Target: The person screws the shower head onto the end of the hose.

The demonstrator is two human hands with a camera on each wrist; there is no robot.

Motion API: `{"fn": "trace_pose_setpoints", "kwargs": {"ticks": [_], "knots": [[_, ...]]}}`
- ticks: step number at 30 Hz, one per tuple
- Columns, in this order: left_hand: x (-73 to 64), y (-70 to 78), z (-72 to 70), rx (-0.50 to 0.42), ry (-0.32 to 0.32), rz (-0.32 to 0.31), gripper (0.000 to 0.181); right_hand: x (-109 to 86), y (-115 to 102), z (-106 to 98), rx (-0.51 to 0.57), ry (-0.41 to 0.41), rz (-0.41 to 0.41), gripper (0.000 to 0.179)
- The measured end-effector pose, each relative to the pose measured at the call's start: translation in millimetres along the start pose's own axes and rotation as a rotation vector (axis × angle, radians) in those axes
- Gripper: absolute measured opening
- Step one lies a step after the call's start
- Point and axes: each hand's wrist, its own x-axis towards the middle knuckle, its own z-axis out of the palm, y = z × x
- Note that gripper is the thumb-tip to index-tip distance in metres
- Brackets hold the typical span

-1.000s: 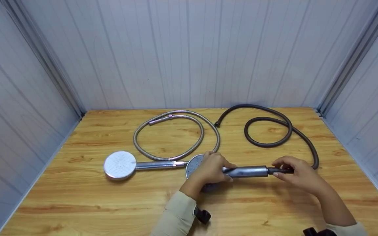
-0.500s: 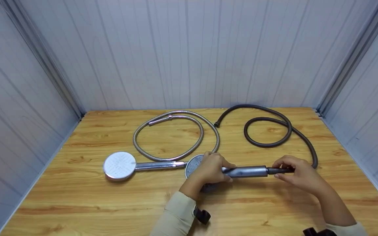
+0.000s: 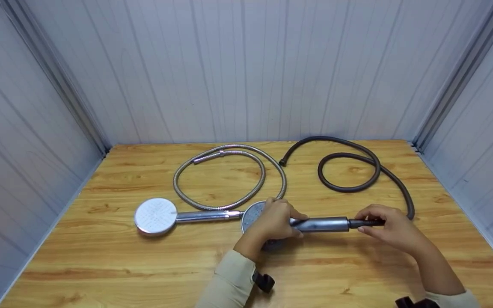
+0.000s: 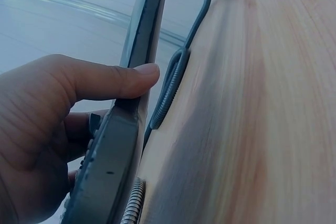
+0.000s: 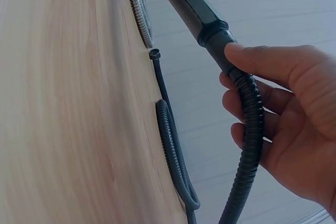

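Observation:
My left hand [image 3: 274, 218] grips a dark grey shower head [image 3: 323, 224] where its round face meets the handle; in the left wrist view the thumb lies across the handle's edge. The hand covers part of the spray face. At the handle's end, my right hand [image 3: 387, 226] pinches the smooth connector of a dark shower hose [image 5: 252, 124] between thumb and fingers. That connector meets the handle in a straight line. From the right hand the hose runs back into a loop on the table, its free end [image 3: 283, 162] lying near the middle.
To the left lies a chrome shower head [image 3: 156, 216] with a white face, its handle pointing right. A silver metal hose [image 3: 177, 179] coils behind it on the wooden table [image 3: 144, 273]. White panel walls [image 3: 246, 72] enclose the back and both sides.
Both hands keep their places on the shower head and hose. The right fingertips have shifted very slightly around the connector; everything else looks the same.

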Motion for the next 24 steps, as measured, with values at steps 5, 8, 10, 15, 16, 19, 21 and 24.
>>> {"fn": "trace_pose_setpoints", "kwargs": {"ticks": [5,8,10,15,16,19,21,24], "knots": [[-1.1,2.0,-1.6,-0.005,0.012,0.019,0.043,-1.0,-1.1,-0.7,0.011,0.003,-0.013,0.016],[-1.5,2.9,-2.0,-0.003,0.012,0.021,0.043,-1.5,-1.0,-0.9,0.016,-0.001,-0.017,0.017],[-1.5,3.0,-1.9,-0.004,0.01,0.02,0.043,-1.7,-0.5,-1.0,0.02,-0.008,-0.019,0.017],[-1.2,2.5,-0.8,-0.001,0.002,0.018,0.043,-1.6,1.3,-1.1,0.043,-0.027,-0.021,0.018],[-1.2,2.4,-0.8,0.001,0.002,0.019,0.044,-1.6,1.5,-1.2,0.043,-0.031,-0.02,0.018],[-1.5,2.5,-0.7,0.004,0.002,0.017,0.044,-1.1,2.0,-1.5,0.033,-0.046,-0.012,0.018],[-1.4,2.8,-0.8,0.005,0.002,0.015,0.044,-1.1,1.9,-2.0,0.018,-0.056,-0.002,0.019],[-1.3,3.4,-1.0,0.007,0.002,0.012,0.043,-1.3,1.1,-3.3,0.007,-0.078,0.007,0.019]]}}
